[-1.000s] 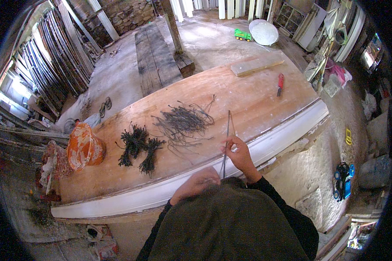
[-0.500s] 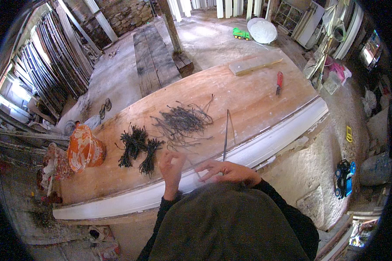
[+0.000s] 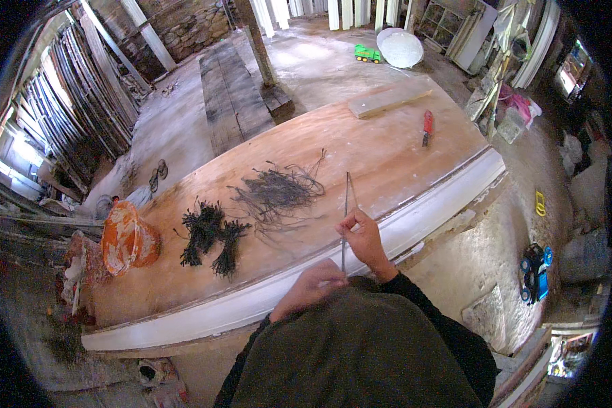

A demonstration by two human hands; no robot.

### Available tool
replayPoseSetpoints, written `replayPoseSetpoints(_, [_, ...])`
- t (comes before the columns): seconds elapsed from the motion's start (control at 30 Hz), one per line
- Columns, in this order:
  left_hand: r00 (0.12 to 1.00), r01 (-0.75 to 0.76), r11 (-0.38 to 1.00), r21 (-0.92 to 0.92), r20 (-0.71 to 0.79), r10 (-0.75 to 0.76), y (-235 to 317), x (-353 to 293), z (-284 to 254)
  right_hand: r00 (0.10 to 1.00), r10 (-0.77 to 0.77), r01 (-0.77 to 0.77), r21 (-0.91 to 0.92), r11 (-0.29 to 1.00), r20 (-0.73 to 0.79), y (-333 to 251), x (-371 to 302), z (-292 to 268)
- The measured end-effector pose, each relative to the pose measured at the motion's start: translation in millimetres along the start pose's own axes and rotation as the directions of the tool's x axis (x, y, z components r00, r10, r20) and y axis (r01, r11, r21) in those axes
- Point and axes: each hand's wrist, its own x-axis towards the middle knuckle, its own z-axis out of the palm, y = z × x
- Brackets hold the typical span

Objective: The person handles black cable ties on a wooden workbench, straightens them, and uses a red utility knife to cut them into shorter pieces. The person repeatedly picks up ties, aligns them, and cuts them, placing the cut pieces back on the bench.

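Observation:
My right hand (image 3: 364,238) pinches a thin dark strip (image 3: 347,194) partway along its length, its upper end pointing away from me over the tabletop. At the strip's near end, over the white front edge, is my left hand (image 3: 311,285), slightly blurred, its fingers closed around that end. Left of the strip lies a loose, tangled pile of thin dark cords (image 3: 279,190). Beyond my left hand are two gathered dark bundles, a larger one (image 3: 202,228) and a smaller one (image 3: 230,250).
The wooden tabletop (image 3: 381,146) has a white front edge (image 3: 197,317). A red-handled tool (image 3: 427,126) and a flat board (image 3: 391,97) lie at its far right. A plaster-smeared orange bucket (image 3: 130,239) stands left. Toy vehicles, one green (image 3: 367,54), one blue (image 3: 537,275), are on the floor.
My right hand has moved up and away from me and now grips the strip. My left hand has come right and nearer to me, to the strip's near end. The view has shifted slightly.

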Motion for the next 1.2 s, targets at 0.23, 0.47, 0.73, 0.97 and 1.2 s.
replayPoseSetpoints(0.23, [0.96, 0.015, 0.999, -0.043, -0.279, -0.027, -2, -5, -9, 0.982, -0.177, 0.17, -0.107, 0.98, -0.063, 5, 5, -13])
replayPoseSetpoints(0.47, [0.591, 0.118, 0.985, 0.124, -0.806, 0.03, -23, -10, -41, 0.605, -0.19, -0.163, 0.354, 0.921, 0.773, -25, -10, -30])
replayPoseSetpoints(0.73, [0.625, 0.134, 0.893, 0.43, -0.736, 0.261, -11, 1, -32, 0.668, -0.063, -0.219, 0.277, 0.936, 0.742, -54, -9, -33])
replayPoseSetpoints(0.97, [0.99, -0.101, 0.99, 0.101, -0.091, 0.11, 0, -2, -2, 0.972, -0.2, 0.226, -0.273, 0.935, 0.121, -16, 3, -20])
replayPoseSetpoints(1.2, [0.993, -0.029, 0.998, -0.052, -0.118, 0.022, 5, 1, -1, 0.997, -0.067, 0.071, -0.121, 0.99, 0.037, -11, 0, -9])
